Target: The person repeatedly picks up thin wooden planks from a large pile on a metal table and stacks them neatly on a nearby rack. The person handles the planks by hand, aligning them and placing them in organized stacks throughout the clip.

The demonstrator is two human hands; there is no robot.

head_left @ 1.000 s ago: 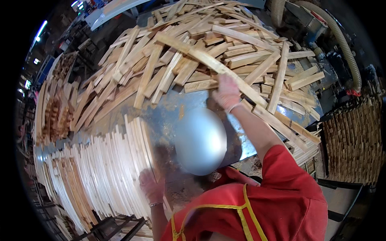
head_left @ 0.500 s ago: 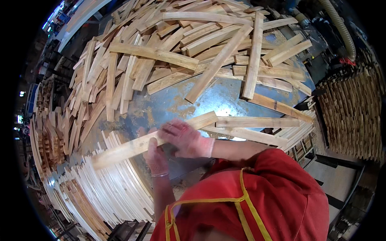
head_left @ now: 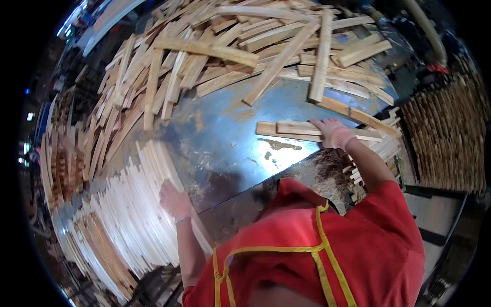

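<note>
Pale wood lies under both hands. On the right side of the counter [head_left: 215,128] we see two boards [head_left: 299,127] overlapping near its front edge, with the right hand [head_left: 333,134] laid across them, fingers stretched over the wood. The left hand [head_left: 175,199] rests on the right-hand end of a row of whitish strips [head_left: 130,215], packed close side by side. With the fingertips soft in this view, we cannot fairly tell whether either hand grips or merely rests.

Between the hands we find the counter's blue-grey metal, bright with glare and marked with brown patches. Beyond it, a loose heap [head_left: 230,51] of boards lies crisscrossed over the far side. To our right stands a tall stack [head_left: 445,138] of brown wood, with a pale hose [head_left: 428,30] farther back; to our left, more stacked wood [head_left: 64,158] stands in the darker room.
</note>
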